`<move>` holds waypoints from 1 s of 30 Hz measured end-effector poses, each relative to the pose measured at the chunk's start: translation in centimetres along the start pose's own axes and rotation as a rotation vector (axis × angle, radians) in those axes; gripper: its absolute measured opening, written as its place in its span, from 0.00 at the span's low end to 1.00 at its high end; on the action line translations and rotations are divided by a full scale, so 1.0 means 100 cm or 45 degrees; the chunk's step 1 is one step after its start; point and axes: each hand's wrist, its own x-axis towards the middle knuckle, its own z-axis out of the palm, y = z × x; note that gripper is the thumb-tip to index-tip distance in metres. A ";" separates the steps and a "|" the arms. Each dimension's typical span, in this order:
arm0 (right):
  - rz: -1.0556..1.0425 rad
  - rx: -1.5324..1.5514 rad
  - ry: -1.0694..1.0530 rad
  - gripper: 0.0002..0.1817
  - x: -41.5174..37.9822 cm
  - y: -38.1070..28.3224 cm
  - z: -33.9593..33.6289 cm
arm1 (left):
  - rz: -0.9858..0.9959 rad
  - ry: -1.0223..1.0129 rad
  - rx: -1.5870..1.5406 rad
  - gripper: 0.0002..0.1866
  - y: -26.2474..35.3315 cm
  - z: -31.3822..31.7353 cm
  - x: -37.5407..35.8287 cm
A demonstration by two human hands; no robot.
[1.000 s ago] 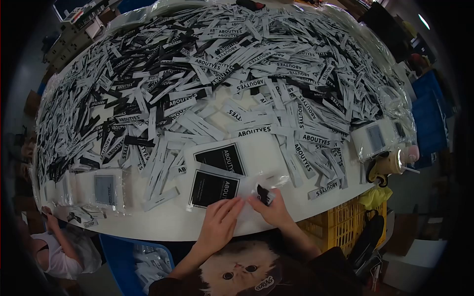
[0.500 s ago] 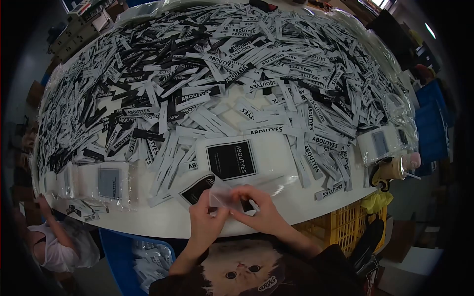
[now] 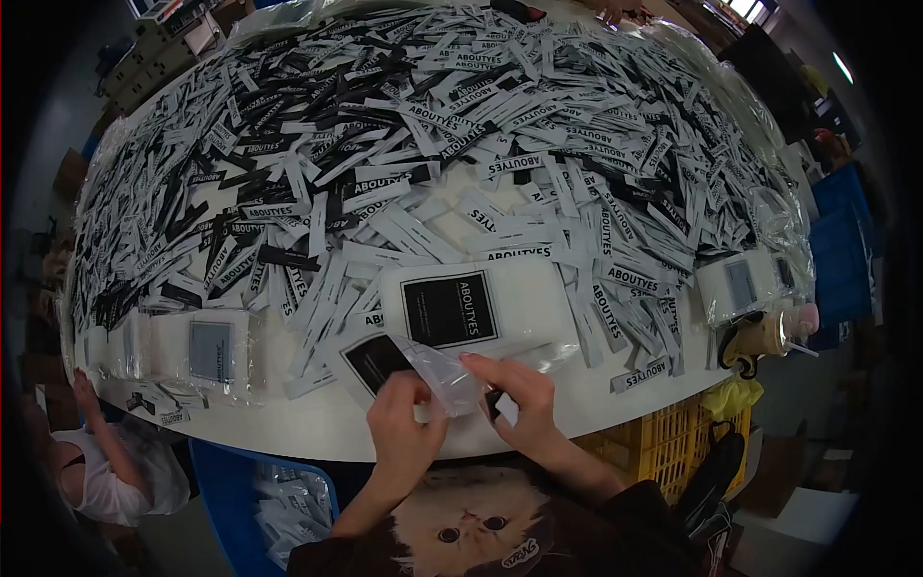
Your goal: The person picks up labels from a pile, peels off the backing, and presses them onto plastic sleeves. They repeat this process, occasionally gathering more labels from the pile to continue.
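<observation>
In front of me is a clear plastic bag [image 3: 445, 375] with a black label panel. My left hand [image 3: 402, 423] grips its lower left part, fingers closed on the film. Thumb and forefinger of my right hand [image 3: 527, 404] are at the bag's right edge, where the film stands lifted. Small black-and-white packets [image 3: 502, 408] show in the curl of that hand's other fingers. Just beyond lies a stack of similar bags [image 3: 534, 298], its top label reading ABOUTYES.
Heaps of white and black ABOUTYES stick packets [image 3: 433, 115] spread over the white table [image 3: 317, 423]. Wrapped bag stacks [image 3: 212, 351] lie at left, others [image 3: 740, 284] at right beside a drink cup [image 3: 764, 330]. A blue bin [image 3: 216, 490] holds filled bags. Another person [image 3: 115, 471] sits at left.
The bag has been pulled wider and its film lifted between my hands. My right hand has shifted right, and the packets in it show more clearly.
</observation>
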 end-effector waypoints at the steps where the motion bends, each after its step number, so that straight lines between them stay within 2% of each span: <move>1: 0.064 0.196 -0.054 0.24 0.003 0.000 -0.004 | 0.204 0.281 0.002 0.13 0.002 -0.003 0.001; 2: 0.129 0.394 -0.111 0.22 0.004 -0.001 -0.007 | 0.379 0.483 -0.029 0.19 0.004 -0.004 0.004; 3: 0.133 0.398 -0.108 0.22 0.000 -0.005 -0.006 | 0.378 0.478 -0.026 0.19 0.005 -0.009 0.002; 5: 0.780 1.175 -0.263 0.13 -0.011 -0.014 -0.003 | 0.820 0.160 0.074 0.27 0.006 -0.022 -0.006; 6: 0.777 1.179 -0.268 0.13 -0.012 -0.015 -0.004 | 0.790 -0.119 0.022 0.35 0.007 -0.025 -0.006; 8: 0.795 1.274 -0.112 0.07 -0.013 -0.013 -0.008 | 0.732 -0.203 0.012 0.37 0.019 -0.023 0.005; 9: 0.792 1.274 -0.111 0.07 -0.015 -0.010 -0.011 | 0.677 -0.295 -0.003 0.39 0.027 -0.020 0.013; 10: 0.838 1.272 0.010 0.07 -0.017 -0.007 -0.012 | 0.720 -0.258 0.138 0.43 0.028 -0.011 0.015; 11: 0.885 1.266 0.135 0.07 -0.021 -0.005 -0.014 | 0.727 -0.267 0.133 0.43 0.022 -0.005 0.012; 13: 0.838 1.108 0.221 0.06 -0.033 -0.003 -0.013 | 0.536 -0.306 0.088 0.40 0.008 0.010 0.001; 15: 0.494 0.994 0.357 0.06 -0.053 0.016 -0.013 | 0.525 -0.265 0.015 0.40 -0.007 0.012 -0.001; 16: 0.381 0.874 0.338 0.06 -0.051 0.022 -0.017 | 0.501 -0.212 -0.055 0.40 -0.010 0.012 -0.002; 17: 0.385 0.871 0.332 0.06 -0.058 0.025 -0.018 | 0.494 -0.211 -0.059 0.40 -0.010 0.013 -0.003; 19: 0.664 0.676 0.196 0.09 -0.071 0.028 -0.018 | 0.389 -0.111 -0.090 0.40 -0.004 0.010 -0.001; 20: 0.660 0.678 0.184 0.09 -0.071 0.028 -0.018 | 0.383 -0.101 -0.088 0.40 -0.003 0.010 0.000; 22: 0.271 0.592 0.324 0.12 -0.066 0.015 -0.017 | 0.484 -0.159 -0.037 0.40 -0.001 0.008 -0.001; 23: 0.273 0.598 0.325 0.12 -0.072 0.018 -0.013 | 0.482 -0.161 -0.031 0.40 -0.001 0.007 -0.002; 25: 0.603 0.533 0.157 0.14 -0.081 0.028 -0.007 | 0.434 -0.231 -0.081 0.37 0.000 0.009 0.001; 26: 0.592 0.532 0.157 0.14 -0.080 0.031 -0.009 | 0.440 -0.222 -0.081 0.37 -0.001 0.010 0.003; 28: 0.366 1.041 0.350 0.16 -0.069 0.016 -0.019 | 0.433 -0.249 -0.116 0.35 -0.005 0.011 0.000; 29: 0.282 1.099 0.329 0.16 -0.053 0.008 -0.025 | 0.427 -0.257 -0.118 0.35 -0.005 0.012 -0.002; 30: 0.346 1.285 0.361 0.17 -0.034 -0.004 -0.029 | 0.447 -0.291 -0.121 0.34 -0.005 0.013 -0.002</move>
